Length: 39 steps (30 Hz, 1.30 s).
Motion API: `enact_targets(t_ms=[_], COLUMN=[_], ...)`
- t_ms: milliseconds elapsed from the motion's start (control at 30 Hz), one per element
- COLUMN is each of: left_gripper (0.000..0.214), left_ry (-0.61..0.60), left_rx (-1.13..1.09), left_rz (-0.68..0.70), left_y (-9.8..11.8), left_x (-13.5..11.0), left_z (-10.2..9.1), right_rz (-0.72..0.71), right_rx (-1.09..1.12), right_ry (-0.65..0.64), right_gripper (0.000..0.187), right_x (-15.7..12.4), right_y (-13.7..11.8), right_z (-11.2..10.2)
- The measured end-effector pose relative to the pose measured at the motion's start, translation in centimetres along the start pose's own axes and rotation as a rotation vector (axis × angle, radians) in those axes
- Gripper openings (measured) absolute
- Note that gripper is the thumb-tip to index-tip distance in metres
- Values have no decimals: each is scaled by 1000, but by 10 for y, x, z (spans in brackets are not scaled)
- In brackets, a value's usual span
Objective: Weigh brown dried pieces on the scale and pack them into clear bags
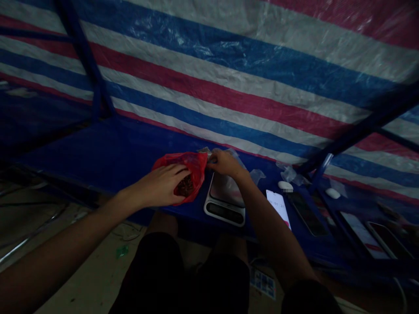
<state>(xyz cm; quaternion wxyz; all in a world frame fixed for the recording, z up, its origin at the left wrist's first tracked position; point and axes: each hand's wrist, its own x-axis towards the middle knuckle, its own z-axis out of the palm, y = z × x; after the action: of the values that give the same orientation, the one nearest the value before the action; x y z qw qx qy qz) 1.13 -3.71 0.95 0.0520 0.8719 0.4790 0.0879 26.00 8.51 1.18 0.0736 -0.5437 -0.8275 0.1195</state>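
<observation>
A red plastic bag (197,168) stands with its mouth gaping on the blue table, with small dark brown pieces (186,186) inside. Across its opening lies my left hand (165,185), fingers stretched out and thumb near the front rim; whether the fingertips touch the pieces cannot be made out. My right hand (225,162) is closed in a pinch at the bag's right edge, on what looks like a clear plastic bag (236,153). Below my right hand sits a white kitchen scale (225,211) with a dark display; my forearm partly hides it.
Right of the scale lie a lit phone (278,205), a dark phone (307,213), a white rounded case (285,186) and crumpled clear plastic (294,175). Farther right are more phones (363,233). Blue metal posts (87,61) and a striped tarp (209,87) bound the blue table (131,144).
</observation>
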Motion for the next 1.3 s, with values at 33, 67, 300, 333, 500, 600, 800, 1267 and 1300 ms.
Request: enact_targets(t_ms=[33, 67, 300, 333, 500, 600, 800, 1267, 1300], left_gripper=[78, 84, 88, 87, 84, 83, 45, 35, 38], left_ry=[-5, -13, -49, -44, -34, -7, 371, 341, 337], left_rx=[-15, -28, -45, -42, -45, -86, -454, -1089, -1129], left_rz=[-16, -34, -68, -64, -60, -47, -77, -408, -404], left_y=[-1, -2, -12, -12, -6, -4, -1, -13, -14], left_x=[4, 7, 21, 22, 29, 30, 26, 2, 0], left_z=[6, 13, 36, 37, 42, 40, -2, -31, -29], right_rz=[10, 33, 165, 158, 198, 239, -77, -502, -487], right_rx=[-8, -15, 111, 142, 393, 594, 894, 586, 582], right_ry=[12, 23, 54, 46, 102, 264, 439, 220, 249], right_gripper=[34, 37, 33, 27, 7, 15, 46, 22, 22], right_x=[4, 8, 28, 28, 17, 7, -27, -48, -48], right_y=[-3, -6, -2, 2, 30, 43, 32, -47, -49], right_z=[4, 7, 18, 15, -6, -18, -31, -7, -4])
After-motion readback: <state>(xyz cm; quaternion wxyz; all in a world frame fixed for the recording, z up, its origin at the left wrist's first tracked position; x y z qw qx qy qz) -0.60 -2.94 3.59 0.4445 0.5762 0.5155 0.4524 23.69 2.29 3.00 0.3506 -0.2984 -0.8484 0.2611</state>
